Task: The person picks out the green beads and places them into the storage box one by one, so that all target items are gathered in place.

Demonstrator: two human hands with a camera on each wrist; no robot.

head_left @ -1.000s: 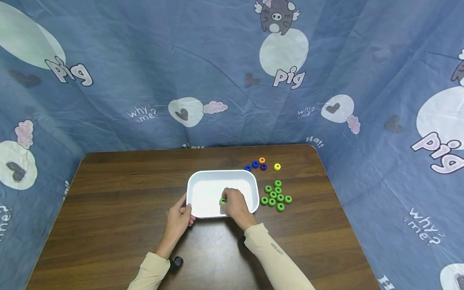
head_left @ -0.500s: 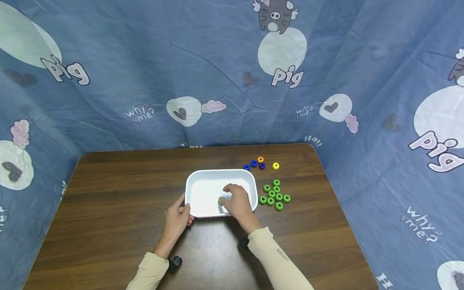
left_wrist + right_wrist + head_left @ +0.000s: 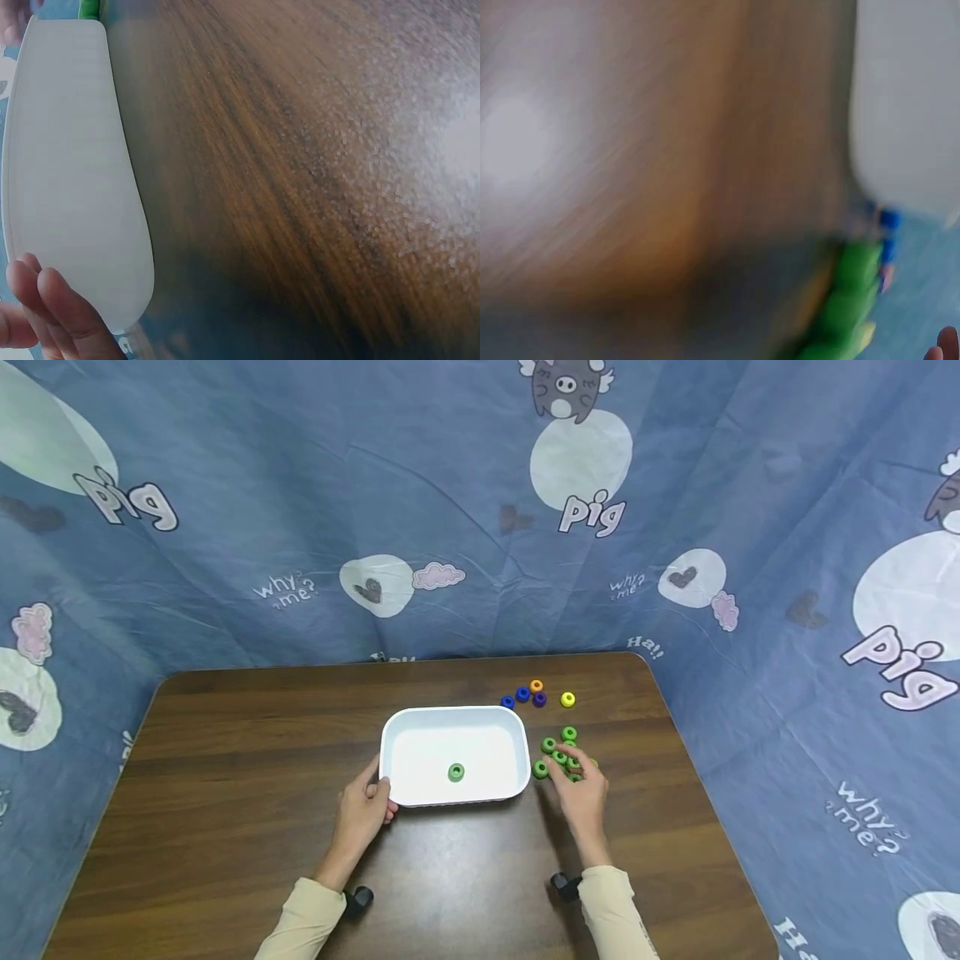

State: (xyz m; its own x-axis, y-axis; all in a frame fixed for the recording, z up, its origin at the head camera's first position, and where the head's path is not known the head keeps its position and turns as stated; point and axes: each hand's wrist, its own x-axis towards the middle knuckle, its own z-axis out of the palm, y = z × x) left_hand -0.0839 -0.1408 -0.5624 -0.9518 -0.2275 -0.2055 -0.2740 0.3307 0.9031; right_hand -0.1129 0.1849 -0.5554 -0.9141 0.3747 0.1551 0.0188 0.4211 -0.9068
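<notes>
A white rectangular tray [image 3: 405,752] lies on the table, with one green ring-shaped bead [image 3: 456,772] inside near its front wall. My left hand [image 3: 362,810] holds the tray's front left corner, thumb at the rim; the left wrist view shows its fingers [image 3: 71,307] against the outer wall. To the right of the tray, my right hand [image 3: 585,797] is over a cluster of green beads [image 3: 541,769], thumb and forefinger spread apart around some of them. The hand covers part of the cluster. The right wrist view is blurred, with green beads [image 3: 847,300] at its lower edge.
Behind the tray's right corner are a few blue and purple beads [image 3: 522,694], an orange bead [image 3: 536,686] and a yellow bead [image 3: 567,699]. The brown wooden table [image 3: 247,743] ends at a blue printed curtain [image 3: 450,485].
My right hand has let go of the green bead, leaving it in the tray, and has moved right to the green cluster. The left hand keeps its hold on the tray.
</notes>
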